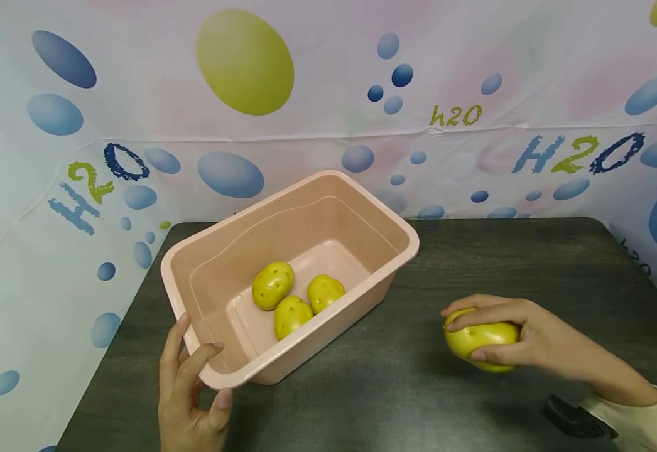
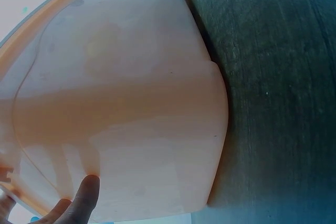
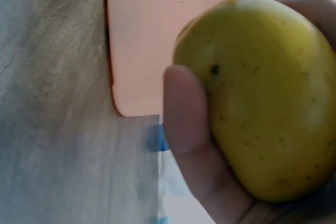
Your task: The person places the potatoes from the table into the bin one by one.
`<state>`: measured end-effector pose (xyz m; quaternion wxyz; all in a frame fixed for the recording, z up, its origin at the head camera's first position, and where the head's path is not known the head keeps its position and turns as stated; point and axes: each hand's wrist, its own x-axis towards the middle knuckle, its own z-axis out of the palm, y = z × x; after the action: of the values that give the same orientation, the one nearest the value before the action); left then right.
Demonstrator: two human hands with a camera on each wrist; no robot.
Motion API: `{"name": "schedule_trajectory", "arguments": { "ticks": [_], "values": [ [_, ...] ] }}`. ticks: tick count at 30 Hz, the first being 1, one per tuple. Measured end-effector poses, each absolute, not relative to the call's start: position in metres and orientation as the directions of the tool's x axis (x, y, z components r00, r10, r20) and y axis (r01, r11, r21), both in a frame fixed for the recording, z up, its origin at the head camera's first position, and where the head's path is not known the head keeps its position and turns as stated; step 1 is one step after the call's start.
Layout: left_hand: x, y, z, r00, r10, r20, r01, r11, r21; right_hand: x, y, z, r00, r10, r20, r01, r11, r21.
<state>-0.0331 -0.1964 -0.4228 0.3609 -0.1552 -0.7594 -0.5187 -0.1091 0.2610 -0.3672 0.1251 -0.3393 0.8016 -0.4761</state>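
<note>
A pink plastic basin [image 1: 317, 333] stands slantwise on the dark table, with three yellow potatoes [image 1: 272, 285] lying on its floor. At the basin's near left corner my left hand [image 1: 190, 389] holds the rim, fingers over the edge and thumb outside. The left wrist view shows the thumb [image 2: 86, 195] against the basin's outer wall. To the right of the basin, my right hand [image 1: 509, 333] grips another yellow potato [image 1: 478, 339] above the table. Up close in the right wrist view, that potato [image 3: 268, 98] has small dark specks, and the thumb [image 3: 186, 114] presses its side.
The dark wooden table [image 1: 509, 263] reaches back to a white sheet [image 1: 328, 75] printed with blue and green spots and lettering. A black strap end [image 1: 577, 417] shows by the right sleeve [image 1: 639, 417].
</note>
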Motion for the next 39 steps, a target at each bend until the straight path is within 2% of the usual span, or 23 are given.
{"name": "schedule_trajectory", "arguments": {
  "ticks": [13,23,29,39],
  "values": [
    [-0.034,-0.197,-0.424,-0.684,-0.131,0.718,0.617,0.42,0.665,-0.13,0.257,-0.338,-0.687,-0.726,0.006,-0.262,0.24,-0.935],
    [-0.033,-0.197,-0.423,-0.692,-0.141,0.708,0.606,0.421,0.675,-0.144,0.246,-0.311,-0.676,-0.73,-0.098,-0.099,0.221,-0.97],
    [-0.034,-0.196,-0.424,-0.675,-0.139,0.725,0.623,0.419,0.66,-0.155,0.236,-0.299,-0.688,-0.718,-0.11,-0.066,0.213,-0.975],
    [-0.038,-0.196,-0.427,-0.644,-0.127,0.755,0.659,0.408,0.631,-0.176,0.21,-0.278,-0.742,-0.618,-0.258,0.098,0.281,-0.955]
  ]
}}
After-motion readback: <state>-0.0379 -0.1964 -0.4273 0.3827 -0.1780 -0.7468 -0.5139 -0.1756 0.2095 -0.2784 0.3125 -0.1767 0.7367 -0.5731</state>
